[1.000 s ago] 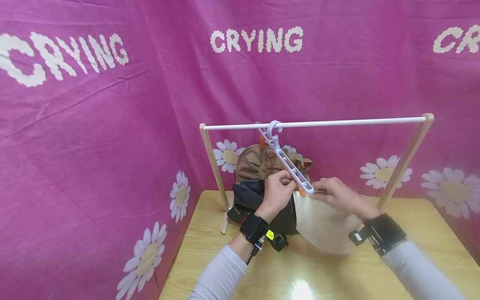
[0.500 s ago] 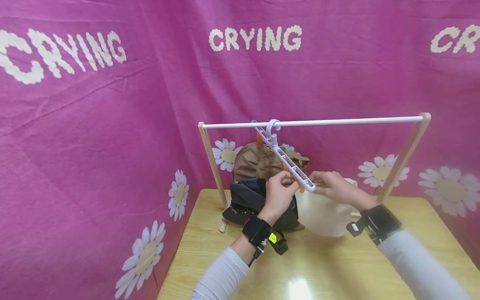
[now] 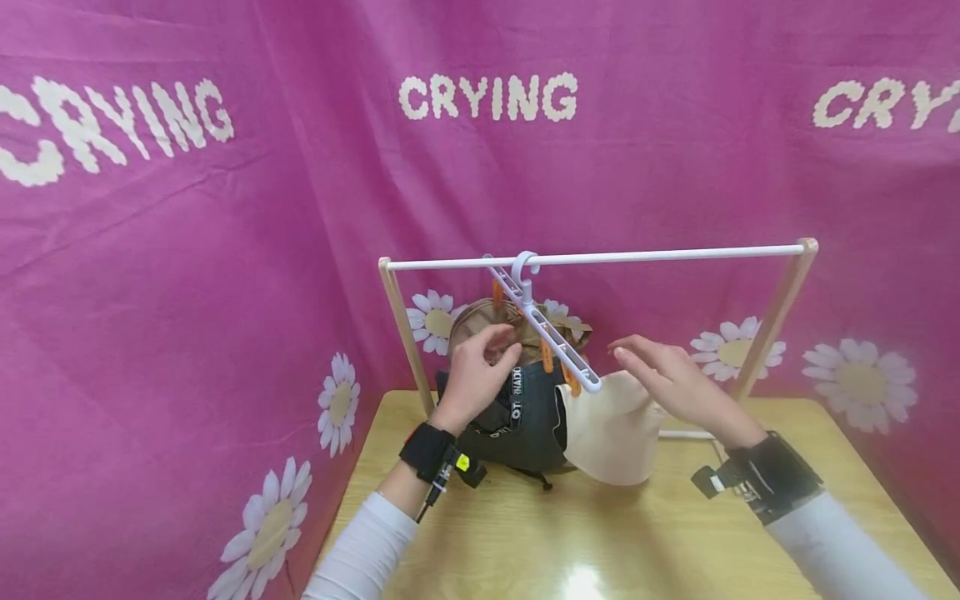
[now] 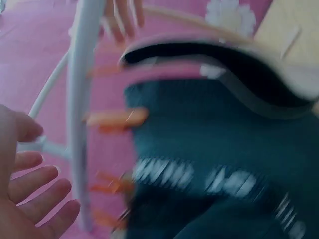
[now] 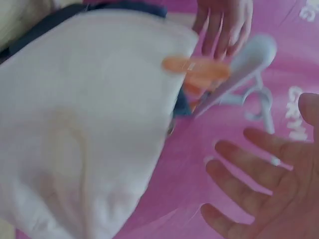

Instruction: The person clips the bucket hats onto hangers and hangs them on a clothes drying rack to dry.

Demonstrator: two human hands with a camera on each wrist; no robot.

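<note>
A pale lilac clip hanger [image 3: 531, 312] hangs by its hook from the rack's white bar. Orange clips [image 3: 547, 357] line its underside. From the near clips hang a dark cloth item [image 3: 517, 446] with white lettering on a band and a cream cloth item [image 3: 611, 429]; their exact kinds are unclear. My left hand [image 3: 480, 375] is left of the hanger, fingers loosely bent and holding nothing. On the other side, my right hand [image 3: 671, 383] is raised with relaxed fingers, apart from the cream cloth. In the right wrist view an orange clip [image 5: 197, 65] grips the cream cloth's edge.
The rack has a white bar [image 3: 660, 257] on wooden side posts [image 3: 776, 321]. A brown bag [image 3: 472, 321] is behind the hanging things. All stand on a wooden table [image 3: 600, 542] enclosed by pink curtains with daisies.
Both hands have let go near the hanger's near end and moved apart, the left one leftward, the right slightly away. The cream cloth now hangs from the clip.
</note>
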